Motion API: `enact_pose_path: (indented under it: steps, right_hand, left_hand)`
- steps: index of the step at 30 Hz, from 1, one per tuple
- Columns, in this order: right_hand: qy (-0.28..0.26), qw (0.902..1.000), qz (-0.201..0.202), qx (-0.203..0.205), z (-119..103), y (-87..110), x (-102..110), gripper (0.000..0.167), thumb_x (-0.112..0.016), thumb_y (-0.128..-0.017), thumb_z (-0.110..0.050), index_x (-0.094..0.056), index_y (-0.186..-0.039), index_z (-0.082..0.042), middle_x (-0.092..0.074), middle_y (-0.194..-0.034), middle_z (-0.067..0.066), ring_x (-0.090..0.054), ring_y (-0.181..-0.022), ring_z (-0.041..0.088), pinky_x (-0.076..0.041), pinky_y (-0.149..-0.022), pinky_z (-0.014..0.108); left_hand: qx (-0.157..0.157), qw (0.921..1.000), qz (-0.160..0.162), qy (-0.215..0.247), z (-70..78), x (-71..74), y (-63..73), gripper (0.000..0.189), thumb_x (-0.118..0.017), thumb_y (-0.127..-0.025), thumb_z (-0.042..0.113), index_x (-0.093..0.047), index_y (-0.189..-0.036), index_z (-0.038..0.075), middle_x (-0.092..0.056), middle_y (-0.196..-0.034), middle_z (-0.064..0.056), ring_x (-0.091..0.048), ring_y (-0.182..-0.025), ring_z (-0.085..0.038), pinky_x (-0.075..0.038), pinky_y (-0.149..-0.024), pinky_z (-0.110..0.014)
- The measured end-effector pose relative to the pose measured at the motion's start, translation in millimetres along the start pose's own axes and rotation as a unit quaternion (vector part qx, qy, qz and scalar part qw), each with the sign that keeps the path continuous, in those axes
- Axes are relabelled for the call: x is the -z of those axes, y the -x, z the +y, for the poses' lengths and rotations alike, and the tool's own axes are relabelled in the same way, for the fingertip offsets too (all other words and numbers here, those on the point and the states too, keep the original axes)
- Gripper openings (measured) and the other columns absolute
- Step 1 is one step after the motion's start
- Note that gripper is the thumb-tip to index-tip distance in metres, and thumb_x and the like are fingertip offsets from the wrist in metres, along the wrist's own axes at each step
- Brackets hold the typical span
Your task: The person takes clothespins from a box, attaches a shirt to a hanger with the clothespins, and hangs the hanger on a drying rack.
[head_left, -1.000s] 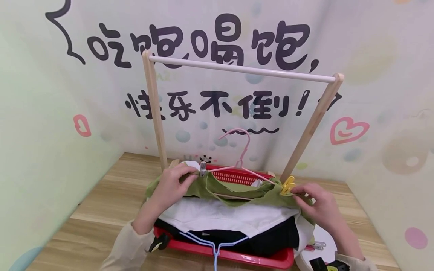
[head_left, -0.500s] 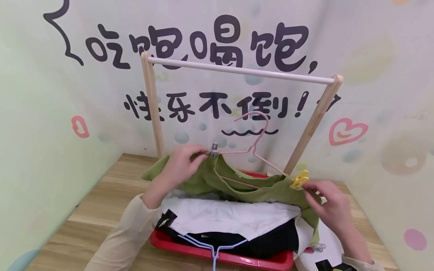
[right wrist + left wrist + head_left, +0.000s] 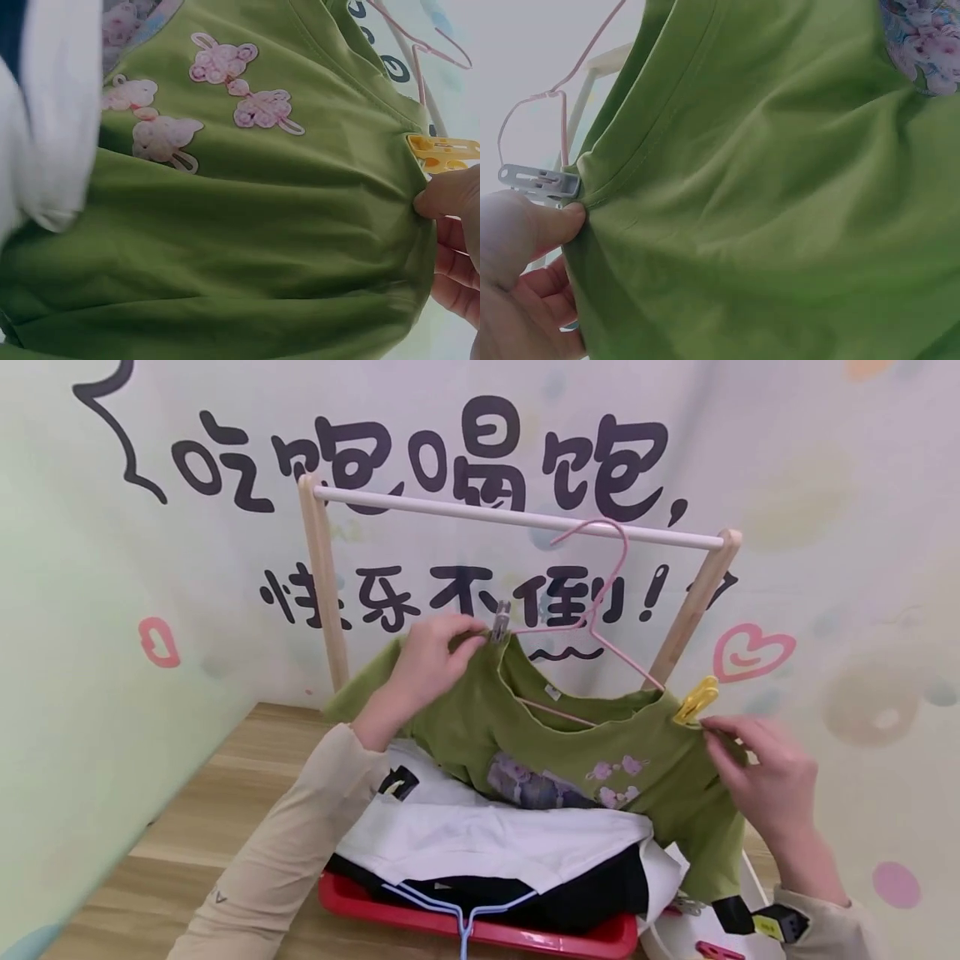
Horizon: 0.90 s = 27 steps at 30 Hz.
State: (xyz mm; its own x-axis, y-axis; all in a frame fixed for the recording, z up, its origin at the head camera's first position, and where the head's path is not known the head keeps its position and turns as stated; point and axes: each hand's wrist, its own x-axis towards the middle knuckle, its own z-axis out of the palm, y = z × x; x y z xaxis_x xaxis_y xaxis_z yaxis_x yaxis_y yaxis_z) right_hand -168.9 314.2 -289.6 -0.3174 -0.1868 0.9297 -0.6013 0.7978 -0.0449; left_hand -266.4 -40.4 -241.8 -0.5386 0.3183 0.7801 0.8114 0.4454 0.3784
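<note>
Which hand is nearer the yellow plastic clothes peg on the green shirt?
Right. The right hand pinches the shirt just below the yellow plastic clothes peg; the left hand grips the opposite shoulder.

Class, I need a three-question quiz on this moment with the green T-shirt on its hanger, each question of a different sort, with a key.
1. True or false: the hook of the pink hanger is close by the white rail of the rack.
2. Multiple choice: the clip next to the right hand is A) grey, B) yellow, C) blue.
3. Short answer: what lies on top of the pile in the red basket?

Key:
1. True.
2. B: the yellow clip pins the green T-shirt; the grey clip sits by the left hand.
3. A white garment, over dark clothes.
</note>
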Motion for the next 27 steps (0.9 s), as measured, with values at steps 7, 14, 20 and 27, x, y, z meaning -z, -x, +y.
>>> enact_pose_path:
  steps: [7,14,20,27]
  right_hand:
    - [0.018,0.9998,-0.007,-0.005,9.0,-22.1,9.7,0.032,-0.055,-0.086,-0.025,-0.071,-0.082,0.003,-0.063,-0.070,0.015,-0.044,-0.074,-0.006,-0.030,-0.069,0.006]
    - [0.020,0.9996,-0.014,-0.011,17.1,-33.2,14.4,0.028,-0.057,-0.087,-0.021,-0.073,-0.085,0.001,-0.066,-0.073,0.016,-0.043,-0.076,-0.010,-0.032,-0.069,0.007]
    - [0.036,0.9986,-0.024,-0.030,21.2,-26.6,11.0,0.012,-0.067,-0.070,0.005,-0.072,-0.080,0.000,-0.065,-0.070,0.015,-0.045,-0.072,-0.003,-0.030,-0.073,0.005]
    - [0.033,0.9985,-0.036,-0.027,22.0,-20.2,7.9,0.016,-0.069,-0.066,0.009,-0.071,-0.079,0.001,-0.064,-0.070,0.014,-0.047,-0.072,-0.002,-0.033,-0.070,0.004]
  left_hand:
    - [0.022,0.9984,0.047,-0.021,0.5,-13.2,-23.2,0.011,-0.064,-0.085,0.002,-0.071,-0.093,-0.002,-0.069,-0.089,-0.013,-0.063,-0.080,-0.024,-0.050,-0.073,-0.034]
    - [0.060,0.9958,0.059,-0.036,-3.0,-28.5,-36.9,0.012,-0.065,-0.086,0.006,-0.072,-0.094,0.002,-0.070,-0.095,-0.010,-0.064,-0.086,-0.022,-0.049,-0.076,-0.034]
    - [0.082,0.9949,0.038,-0.044,-7.7,-33.7,-35.7,0.013,-0.065,-0.086,0.007,-0.073,-0.096,0.004,-0.070,-0.095,-0.009,-0.064,-0.085,-0.022,-0.048,-0.074,-0.035]
    - [0.103,0.9939,0.014,-0.036,-13.9,-37.4,-33.1,0.015,-0.063,-0.087,0.007,-0.072,-0.098,0.004,-0.069,-0.096,-0.011,-0.063,-0.088,-0.024,-0.047,-0.076,-0.036]
